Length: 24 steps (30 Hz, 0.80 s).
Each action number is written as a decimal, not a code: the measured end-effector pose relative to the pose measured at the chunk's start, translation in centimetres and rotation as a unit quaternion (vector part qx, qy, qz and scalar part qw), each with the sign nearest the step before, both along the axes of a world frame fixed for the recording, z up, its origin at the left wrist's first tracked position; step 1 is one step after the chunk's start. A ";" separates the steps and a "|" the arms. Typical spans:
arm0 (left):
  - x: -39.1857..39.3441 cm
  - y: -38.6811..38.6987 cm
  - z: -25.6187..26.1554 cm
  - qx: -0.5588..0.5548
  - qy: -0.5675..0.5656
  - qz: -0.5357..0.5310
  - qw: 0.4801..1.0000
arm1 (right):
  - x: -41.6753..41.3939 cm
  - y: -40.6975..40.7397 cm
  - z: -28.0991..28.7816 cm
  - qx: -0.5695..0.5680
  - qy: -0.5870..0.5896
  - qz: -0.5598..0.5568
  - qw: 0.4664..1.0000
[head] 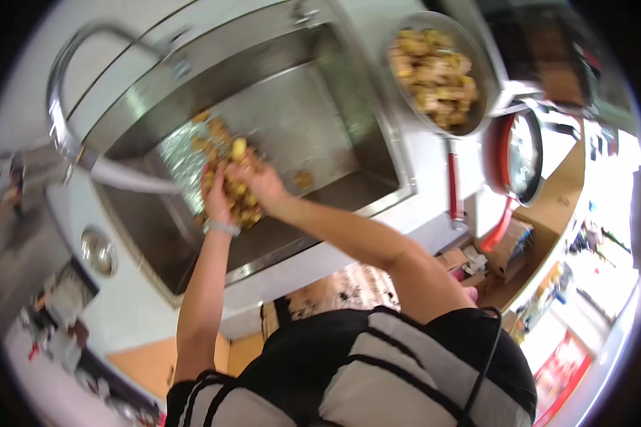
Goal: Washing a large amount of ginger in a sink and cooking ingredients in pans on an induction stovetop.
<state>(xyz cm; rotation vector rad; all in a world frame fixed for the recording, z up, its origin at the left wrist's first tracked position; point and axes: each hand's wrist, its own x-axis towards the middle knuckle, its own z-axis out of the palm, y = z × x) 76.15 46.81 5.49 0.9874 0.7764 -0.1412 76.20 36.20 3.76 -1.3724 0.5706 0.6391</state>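
Observation:
Both hands are down in a stainless steel sink (320, 101), among wet yellow-brown root pieces (244, 209) that look like ginger. My left hand (217, 198), with a pale band (223, 228) on its wrist, lies against the left side of the pile; blur and the pieces hide its grip. Close beside it, my right hand (264, 184) has its fingers curled at a bright yellow root piece (239, 149). Water (133, 179) streams from the curved faucet (59, 115) towards the sink's left part. A single brown piece (303, 179) lies apart on the sink floor.
A pan (486, 115) full of similar pieces (432, 74) stands on the counter to the right, its red handle (454, 184) towards me. Beside it is a red pan (499, 152) with a glass lid. A round metal object (98, 252) sits left of the sink. Cardboard boxes (513, 243) are lower right.

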 end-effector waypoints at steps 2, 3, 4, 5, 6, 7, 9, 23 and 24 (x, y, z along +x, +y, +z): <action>0.7 -0.9 1.4 -0.016 -0.018 -0.019 1.000 | 0.7 -1.8 3.2 -0.059 -0.015 -0.006 0.998; 1.4 -2.0 2.6 -0.005 -0.039 -0.034 0.999 | 1.0 -3.0 4.9 -0.082 -0.037 -0.024 0.996; 2.3 -3.4 4.5 0.026 -0.074 -0.061 0.995 | 1.6 -3.8 6.9 -0.098 -0.061 -0.036 0.993; 3.2 -5.0 6.5 0.021 -0.081 -0.073 0.994 | 2.1 -5.2 8.8 -0.104 -0.066 -0.049 0.991; 4.1 -6.9 8.7 0.038 -0.129 -0.100 0.986 | 2.6 -7.1 11.0 -0.106 -0.111 -0.063 0.986; 5.0 -8.8 11.0 0.057 -0.177 -0.125 0.975 | 3.1 -9.0 13.1 -0.106 -0.156 -0.076 0.979; 6.6 -13.1 15.1 0.024 -0.239 -0.140 0.961 | 4.0 -13.3 16.4 -0.164 -0.255 -0.101 0.948; 6.2 -21.6 16.7 0.252 -0.479 -0.174 0.823 | 7.1 -30.1 20.5 -0.663 -0.310 0.100 0.674; 5.3 -17.9 16.4 0.328 -0.497 -0.163 0.787 | 6.9 -26.7 22.0 -0.681 -0.377 0.090 0.621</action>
